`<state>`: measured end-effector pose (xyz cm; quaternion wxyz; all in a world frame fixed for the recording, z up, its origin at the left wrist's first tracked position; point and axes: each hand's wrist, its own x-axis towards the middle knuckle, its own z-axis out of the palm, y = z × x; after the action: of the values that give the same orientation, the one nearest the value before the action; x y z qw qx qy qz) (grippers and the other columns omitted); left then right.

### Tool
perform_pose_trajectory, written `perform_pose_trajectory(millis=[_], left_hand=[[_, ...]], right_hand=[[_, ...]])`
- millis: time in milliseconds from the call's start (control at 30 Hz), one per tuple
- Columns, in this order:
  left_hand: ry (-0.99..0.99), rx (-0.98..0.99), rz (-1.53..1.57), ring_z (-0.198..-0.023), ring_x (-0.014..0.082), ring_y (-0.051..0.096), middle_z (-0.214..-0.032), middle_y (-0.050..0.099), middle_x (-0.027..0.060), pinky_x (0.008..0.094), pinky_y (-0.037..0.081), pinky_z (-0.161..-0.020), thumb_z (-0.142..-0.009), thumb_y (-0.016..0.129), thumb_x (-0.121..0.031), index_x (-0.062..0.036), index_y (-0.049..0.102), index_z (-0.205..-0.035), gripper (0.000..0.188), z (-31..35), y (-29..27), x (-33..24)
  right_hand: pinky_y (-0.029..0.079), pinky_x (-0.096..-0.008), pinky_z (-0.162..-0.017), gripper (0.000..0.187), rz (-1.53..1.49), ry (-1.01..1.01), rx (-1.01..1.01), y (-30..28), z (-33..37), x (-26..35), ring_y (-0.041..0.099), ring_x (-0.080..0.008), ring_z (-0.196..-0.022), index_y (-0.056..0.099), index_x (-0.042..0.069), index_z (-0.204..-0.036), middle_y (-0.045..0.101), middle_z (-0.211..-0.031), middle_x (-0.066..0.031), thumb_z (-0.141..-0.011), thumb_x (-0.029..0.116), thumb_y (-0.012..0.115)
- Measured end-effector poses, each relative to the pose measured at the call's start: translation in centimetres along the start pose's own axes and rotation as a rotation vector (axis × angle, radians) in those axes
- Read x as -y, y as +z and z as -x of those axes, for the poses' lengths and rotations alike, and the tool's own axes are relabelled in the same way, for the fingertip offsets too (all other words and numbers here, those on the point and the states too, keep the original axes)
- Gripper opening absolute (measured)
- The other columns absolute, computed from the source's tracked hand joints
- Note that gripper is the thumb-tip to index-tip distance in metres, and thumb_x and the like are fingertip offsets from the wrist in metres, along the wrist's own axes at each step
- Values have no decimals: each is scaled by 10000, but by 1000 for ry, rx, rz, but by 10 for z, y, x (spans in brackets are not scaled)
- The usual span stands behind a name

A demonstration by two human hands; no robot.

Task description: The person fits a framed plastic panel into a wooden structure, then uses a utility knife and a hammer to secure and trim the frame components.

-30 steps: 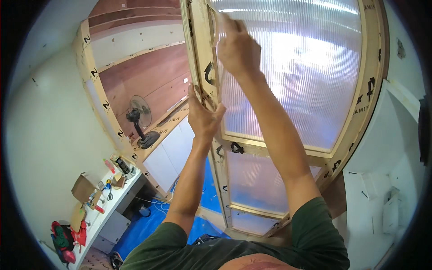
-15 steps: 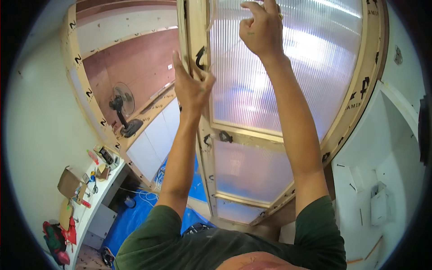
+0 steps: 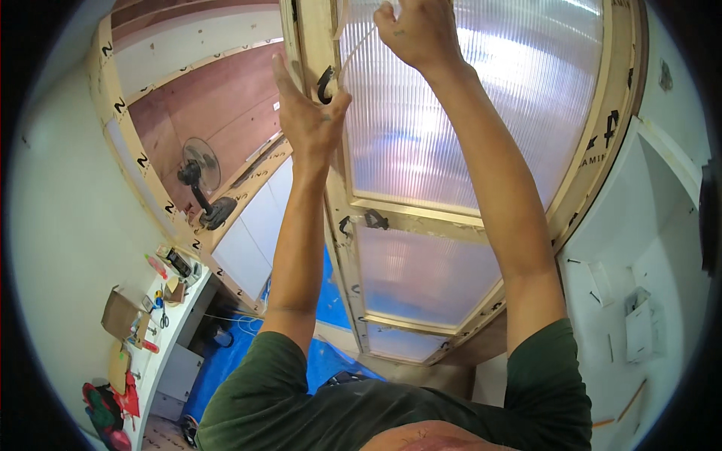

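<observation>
A wooden-framed panel (image 3: 417, 218) with ribbed translucent sheeting stands in front of me. My left hand (image 3: 310, 120) straddles its left upright, thumb on the front face and index finger stretched up along the outer edge; the other fingers are mostly hidden. Higher up, my right hand (image 3: 421, 34) is closed in front of the sheeting, its fingers partly cut off by the upper edge. A thin pale strip (image 3: 356, 52) bows from beside the upright to these fingers, which seem to pinch it. A black curved marking (image 3: 326, 84) lies just above my left thumb.
Left of the panel, a fan (image 3: 201, 180) stands on a wooden ledge. A white shelf (image 3: 174, 308) carries scissors (image 3: 164, 319), an open cardboard box (image 3: 124, 316) and small items. Blue sheeting (image 3: 214, 368) covers the floor. At right is a white recess (image 3: 662, 240).
Both hands have shifted a little left and up in the view. The pale strip, earlier hanging near the upright, now bows across to my right hand.
</observation>
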<state>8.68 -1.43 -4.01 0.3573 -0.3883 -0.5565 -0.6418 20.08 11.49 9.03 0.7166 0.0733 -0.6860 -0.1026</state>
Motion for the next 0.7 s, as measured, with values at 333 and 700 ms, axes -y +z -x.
perform_pose_trajectory(millis=[333, 700], left_hand=[[113, -60, -56, -1089, 451, 678, -1336, 602, 352, 455, 533, -975, -714, 815, -230, 19, 187, -1615, 1125, -24, 6, -8], [-28, 51, 74, -1267, 406, 617, -1419, 557, 332, 422, 472, -1079, -743, 850, -189, 29, 172, -1616, 1127, -42, 4, -15]], right_hand=[[469, -530, -1067, 312, -92, 6, 94, 17, -16, 1, 562, -437, -1246, 674, -94, -1107, 547, -1334, -269, -838, 62, 640], [544, -470, -977, 295, -49, -47, -10, 38, -23, 11, 636, -371, -1100, 744, 6, -1123, 606, -1326, -155, -843, 78, 684]])
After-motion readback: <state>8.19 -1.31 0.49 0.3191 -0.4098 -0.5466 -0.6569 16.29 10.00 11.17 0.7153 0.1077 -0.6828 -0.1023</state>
